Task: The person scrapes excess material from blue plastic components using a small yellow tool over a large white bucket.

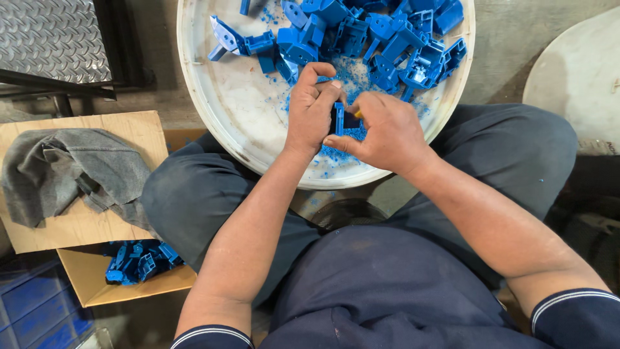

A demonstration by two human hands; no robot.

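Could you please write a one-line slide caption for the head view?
Both hands, left hand and right hand, grip a blue plastic part over a round white tray of similar parts.

Factory workshop floor, white tub [194, 97] of blue moulded plastic parts [381, 39], tread plate [51, 39], cardboard box [97, 284]

Even soft daylight, sharp focus, faint shadows

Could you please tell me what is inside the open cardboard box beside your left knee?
Blue plastic parts lie in the open cardboard box; its cardboard flap hides the rest.
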